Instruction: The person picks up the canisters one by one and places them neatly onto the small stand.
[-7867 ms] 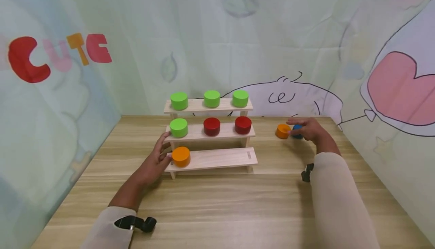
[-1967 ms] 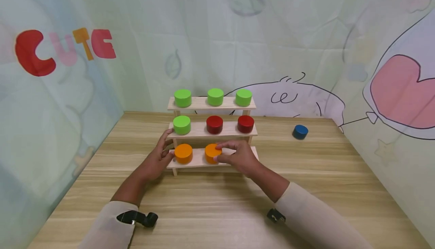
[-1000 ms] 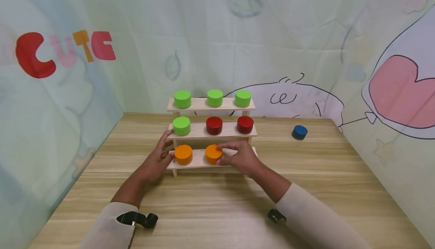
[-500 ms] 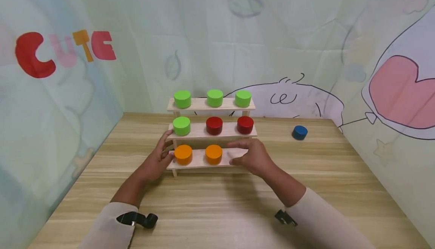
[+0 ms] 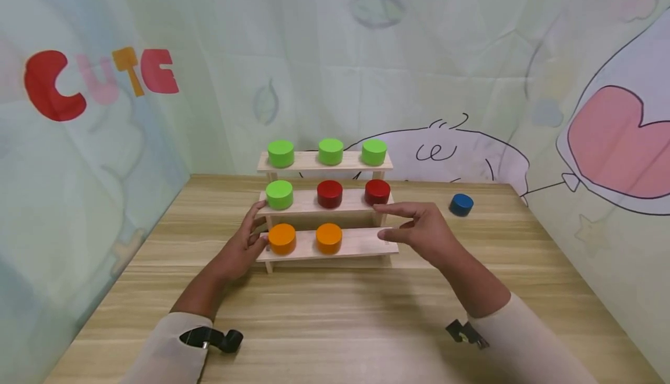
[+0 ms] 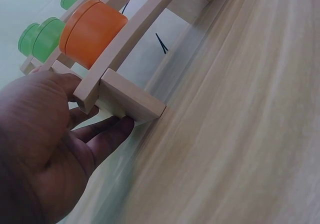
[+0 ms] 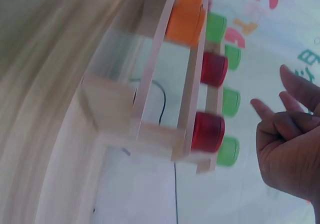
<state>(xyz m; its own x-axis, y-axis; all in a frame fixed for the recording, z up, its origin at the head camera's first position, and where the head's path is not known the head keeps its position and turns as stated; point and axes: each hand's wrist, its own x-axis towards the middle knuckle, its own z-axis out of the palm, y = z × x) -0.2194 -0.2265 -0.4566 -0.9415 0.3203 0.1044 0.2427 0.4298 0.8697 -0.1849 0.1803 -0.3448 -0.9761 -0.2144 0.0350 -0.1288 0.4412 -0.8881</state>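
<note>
A three-tier wooden stand (image 5: 361,243) stands on the table. My left hand (image 5: 239,254) grips its left end; in the left wrist view, fingers (image 6: 107,136) reach along the side leg beneath the lowest board. Two orange round blocks (image 5: 328,238) sit on the bottom tier, at left and middle. One green block (image 5: 280,194) and two red blocks (image 5: 330,194) occupy the middle tier. Three green blocks (image 5: 331,151) line the top. My right hand (image 5: 426,234) hovers by the stand's right end, thumb and index finger spread apart, holding nothing; in the right wrist view its fingers are parted.
One blue round block (image 5: 462,205) lies on the table (image 5: 324,326) to the right of the stand, beyond my right hand. A printed curtain (image 5: 314,70) hangs behind the table and along both sides.
My right hand brought the second orange block from the table to the bottom tier's middle, let go, then moved right. My left hand stays at the stand's left end.
</note>
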